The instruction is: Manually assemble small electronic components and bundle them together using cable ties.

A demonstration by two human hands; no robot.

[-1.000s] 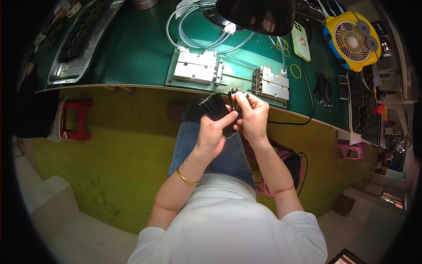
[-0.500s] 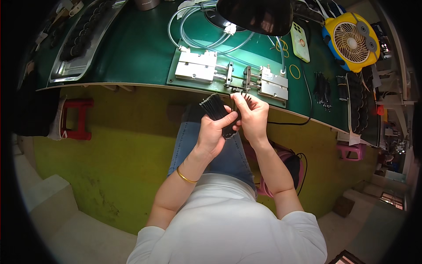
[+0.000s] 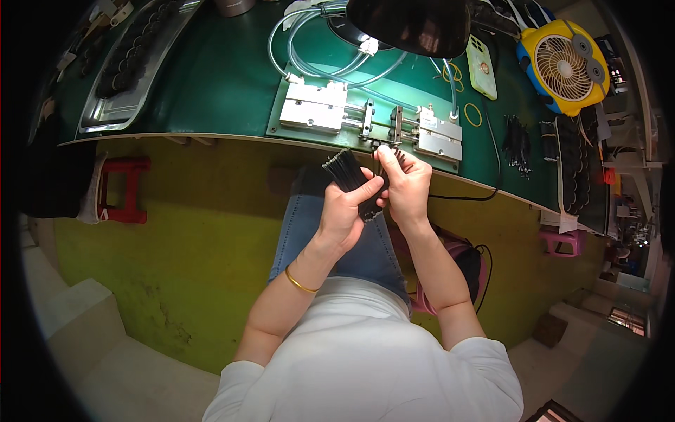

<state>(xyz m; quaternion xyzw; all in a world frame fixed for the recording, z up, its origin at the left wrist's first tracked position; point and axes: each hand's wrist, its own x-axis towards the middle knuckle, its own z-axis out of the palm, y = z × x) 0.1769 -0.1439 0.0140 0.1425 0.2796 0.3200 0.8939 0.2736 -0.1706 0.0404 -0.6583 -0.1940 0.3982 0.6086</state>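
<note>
My left hand [image 3: 346, 209] grips a bundle of thin black rods [image 3: 345, 171] over my lap, just below the edge of the green workbench [image 3: 211, 84]. My right hand [image 3: 404, 184] is beside it, fingertips pinched on the ends of a few black rods near the bench edge. Directly above both hands sits a metal clamp fixture [image 3: 373, 123] with two silver blocks and a gap between them. A gold bangle is on my left wrist.
A black lamp head [image 3: 411, 24] hangs over the bench, with clear hoses [image 3: 309, 49] behind the fixture. A metal tray of dark parts [image 3: 130, 63] lies at left; a yellow fan [image 3: 562, 67], a green phone [image 3: 481, 58] and more black parts [image 3: 520, 144] at right. A red stool [image 3: 119, 190] stands below.
Both hands have stayed by the bench edge; my right fingers shifted slightly up toward the gap of the fixture with the rod ends.
</note>
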